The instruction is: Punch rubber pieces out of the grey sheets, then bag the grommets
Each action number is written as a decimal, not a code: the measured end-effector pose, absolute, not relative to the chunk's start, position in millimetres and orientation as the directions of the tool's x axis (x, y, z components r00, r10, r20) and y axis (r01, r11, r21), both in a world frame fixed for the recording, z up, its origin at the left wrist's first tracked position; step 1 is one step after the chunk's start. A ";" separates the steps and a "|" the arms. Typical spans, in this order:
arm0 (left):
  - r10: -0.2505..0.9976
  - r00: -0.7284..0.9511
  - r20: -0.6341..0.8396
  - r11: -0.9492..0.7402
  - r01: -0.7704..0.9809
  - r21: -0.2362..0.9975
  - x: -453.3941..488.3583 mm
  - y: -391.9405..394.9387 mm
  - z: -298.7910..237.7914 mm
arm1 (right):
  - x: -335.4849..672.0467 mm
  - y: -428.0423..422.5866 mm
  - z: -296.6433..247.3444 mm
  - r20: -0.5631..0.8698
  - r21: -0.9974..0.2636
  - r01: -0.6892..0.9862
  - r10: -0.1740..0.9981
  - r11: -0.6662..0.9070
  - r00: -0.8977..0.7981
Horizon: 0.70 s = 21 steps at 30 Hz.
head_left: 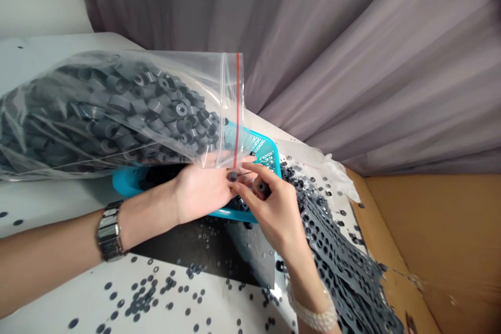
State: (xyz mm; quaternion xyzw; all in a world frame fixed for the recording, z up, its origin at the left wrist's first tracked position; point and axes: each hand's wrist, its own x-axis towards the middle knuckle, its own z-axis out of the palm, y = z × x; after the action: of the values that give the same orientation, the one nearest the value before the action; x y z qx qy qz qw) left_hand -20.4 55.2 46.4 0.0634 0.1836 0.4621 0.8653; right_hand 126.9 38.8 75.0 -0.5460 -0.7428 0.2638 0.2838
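Note:
My left hand [203, 190], with a dark watch at its wrist, reaches in palm up under the mouth of a clear zip bag [230, 78]. Its fingers look stretched out, partly covered by the bag's plastic. The bag bulges with short grey hollow rubber bushings [156, 107]. My right hand [274, 203], wearing a beaded bracelet, pinches a small grey bushing [232, 176] between thumb and forefinger, right over my left fingers. A second ring-like piece [262, 187] shows inside the curl of my right hand. Beneath both hands stands a turquoise basket [235, 214] with dark pieces in it.
Punched-out grey rubber sheets [344, 261] are piled to the right of the basket. Small dark discs [143, 300] lie scattered over the white table [50, 282]. A black sheet [188, 250] lies in front. Behind hangs a grey curtain [313, 36]; a brown cardboard box [438, 229] stands at right.

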 end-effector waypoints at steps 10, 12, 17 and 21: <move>0.796 0.520 -0.310 0.594 -0.771 0.231 -17.5 54.6 49.2 | 133.8 48.7 68.6 -0.064 -0.998 0.012 0.986 -0.063 -0.156; 0.789 0.528 -0.313 0.603 -0.763 0.233 -17.1 54.1 50.4 | 139.3 51.9 71.3 -0.175 -0.923 -0.307 0.964 -0.231 -0.200; 0.799 0.532 -0.281 0.597 -0.759 0.260 -18.5 55.0 47.3 | 134.3 51.8 74.8 -0.299 -0.785 -0.468 0.910 -0.406 -0.288; 0.817 0.534 -0.217 0.577 -0.759 0.303 -17.4 55.2 42.9 | 117.2 42.5 71.6 -0.339 -0.848 -0.322 0.899 -0.420 -0.278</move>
State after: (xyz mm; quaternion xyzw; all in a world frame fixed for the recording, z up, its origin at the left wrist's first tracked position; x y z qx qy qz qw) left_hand -17.4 55.2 42.9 0.0862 0.1691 0.4519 0.8716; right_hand 117.2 42.5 71.6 -0.4289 -0.3361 0.7254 0.4207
